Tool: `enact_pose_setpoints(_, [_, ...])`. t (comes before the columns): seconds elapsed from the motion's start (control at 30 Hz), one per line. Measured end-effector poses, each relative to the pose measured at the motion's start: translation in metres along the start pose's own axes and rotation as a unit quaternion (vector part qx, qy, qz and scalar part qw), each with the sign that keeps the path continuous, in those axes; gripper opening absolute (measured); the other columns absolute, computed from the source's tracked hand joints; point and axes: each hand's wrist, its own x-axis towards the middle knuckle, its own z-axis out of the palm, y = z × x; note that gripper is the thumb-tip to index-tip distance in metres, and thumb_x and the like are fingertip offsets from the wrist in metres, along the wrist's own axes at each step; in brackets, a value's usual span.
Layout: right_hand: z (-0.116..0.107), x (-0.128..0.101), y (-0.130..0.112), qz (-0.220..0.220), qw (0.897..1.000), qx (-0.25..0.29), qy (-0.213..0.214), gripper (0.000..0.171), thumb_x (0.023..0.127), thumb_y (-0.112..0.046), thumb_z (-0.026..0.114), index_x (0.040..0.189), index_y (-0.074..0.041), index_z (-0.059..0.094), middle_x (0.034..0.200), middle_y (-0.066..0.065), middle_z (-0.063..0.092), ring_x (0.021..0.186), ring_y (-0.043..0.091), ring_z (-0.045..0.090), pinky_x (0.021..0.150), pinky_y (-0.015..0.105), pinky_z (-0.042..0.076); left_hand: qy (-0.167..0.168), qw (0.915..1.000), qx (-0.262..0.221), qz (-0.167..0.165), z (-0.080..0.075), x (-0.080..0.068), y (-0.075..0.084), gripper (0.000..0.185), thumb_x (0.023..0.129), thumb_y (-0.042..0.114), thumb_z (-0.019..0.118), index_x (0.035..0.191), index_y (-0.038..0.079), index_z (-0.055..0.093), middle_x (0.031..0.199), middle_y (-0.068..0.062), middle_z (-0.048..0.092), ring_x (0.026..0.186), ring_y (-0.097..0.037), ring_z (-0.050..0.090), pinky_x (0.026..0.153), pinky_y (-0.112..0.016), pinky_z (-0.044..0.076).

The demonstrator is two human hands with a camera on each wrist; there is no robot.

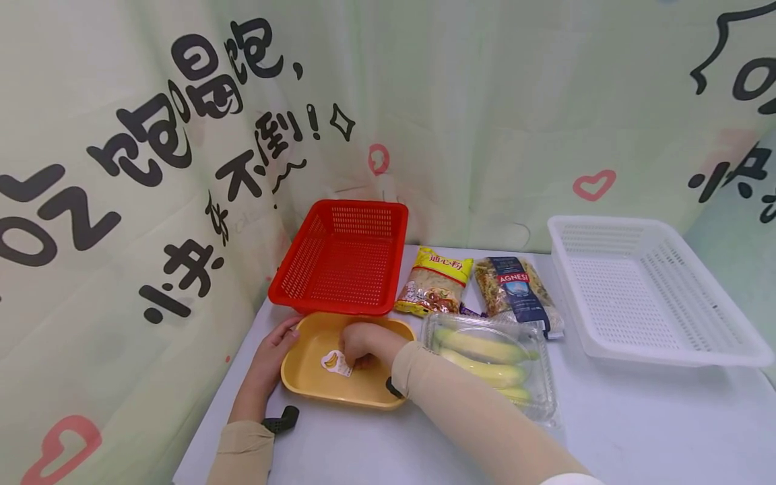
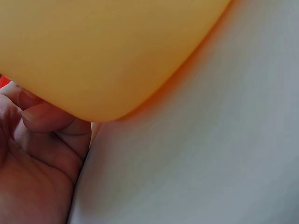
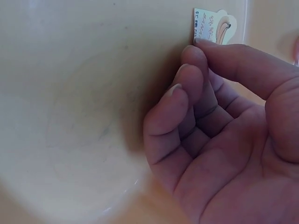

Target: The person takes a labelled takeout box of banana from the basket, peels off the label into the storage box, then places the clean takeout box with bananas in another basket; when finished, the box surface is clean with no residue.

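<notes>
A shallow yellow basin [image 1: 306, 380] stands on the table in the head view. At its left end my left hand [image 1: 269, 356] holds the rim, thumb near the top edge. In the left wrist view, curled fingers [image 2: 44, 116] sit against the basin's side [image 2: 117, 56]. My right hand [image 1: 372, 342] reaches inside the basin. Between thumb and forefinger it pinches a small paper label [image 1: 333, 364] with a banana picture and print. The right wrist view shows the label [image 3: 205, 23] at the fingertips, with the other fingers curled over the basin's floor [image 3: 84, 112].
A red basket [image 1: 358, 269] stands behind the basin. To the right lie a clear box [image 1: 548, 377] of bananas [image 1: 485, 347], a yellow-topped pasta bag [image 1: 435, 279] and an AGNESI bag [image 1: 515, 289]. A white basket [image 1: 642, 289] is farther right. Curtains [image 1: 473, 135] hang behind and at the left.
</notes>
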Motion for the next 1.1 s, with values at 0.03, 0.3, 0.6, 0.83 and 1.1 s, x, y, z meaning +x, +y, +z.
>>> enact_pose_setpoints(0.03, [0.0,0.0,0.0,0.0,1.0,-0.003,0.0,0.023,0.083,-0.001,0.067,0.067,-0.011,0.053,0.057,0.002,0.051,0.048,0.014,0.049,0.044,0.024,0.043,0.001,1.0,-0.002,0.0,0.0,0.0,0.0,0.05,0.095,0.049,0.059,0.14,0.029,0.052,0.149,0.004,0.049,0.132,-0.019,0.049,0.094,-0.016,0.05])
enact_pose_setpoints(0.3, [-0.004,-0.01,-0.002,-0.034,0.999,-0.029,0.002,0.023,0.083,-0.003,0.066,0.066,-0.014,0.054,0.058,0.0,0.052,0.051,0.012,0.049,0.047,0.023,0.043,-0.001,1.0,0.002,0.002,0.002,-0.002,0.002,0.051,0.097,0.047,0.057,0.143,0.026,0.051,0.15,0.0,0.048,0.13,-0.022,0.049,0.091,-0.014,0.05])
enact_pose_setpoints(0.6, [-0.013,-0.039,-0.003,-0.088,0.996,0.012,-0.014,0.002,0.089,-0.013,0.065,0.091,-0.014,0.065,0.068,0.002,0.058,0.055,0.012,0.05,0.051,0.024,0.043,0.005,0.9999,0.009,-0.006,0.0,-0.004,0.003,0.05,0.098,0.046,0.056,0.143,0.027,0.05,0.133,-0.007,0.055,0.112,-0.02,0.053,0.087,-0.016,0.051])
enact_pose_setpoints(0.83, [-0.034,-0.073,0.014,-0.12,0.992,0.044,-0.011,0.019,0.092,-0.022,0.067,0.111,-0.02,0.064,0.071,0.004,0.065,0.056,0.016,0.053,0.053,0.026,0.048,0.007,0.9998,0.016,-0.007,0.0,-0.002,0.002,0.052,0.096,0.049,0.057,0.143,0.028,0.051,0.122,-0.005,0.057,0.107,-0.018,0.054,0.086,-0.017,0.052])
enact_pose_setpoints(1.1, [-0.065,-0.133,0.053,-0.148,0.984,0.094,0.018,0.029,0.095,-0.032,0.064,0.123,-0.029,0.06,0.081,0.007,0.068,0.065,0.026,0.058,0.061,0.034,0.052,0.008,0.9999,0.013,-0.003,0.001,-0.005,0.004,0.052,0.098,0.047,0.055,0.144,0.025,0.049,0.132,-0.005,0.055,0.108,-0.014,0.054,0.087,-0.015,0.051])
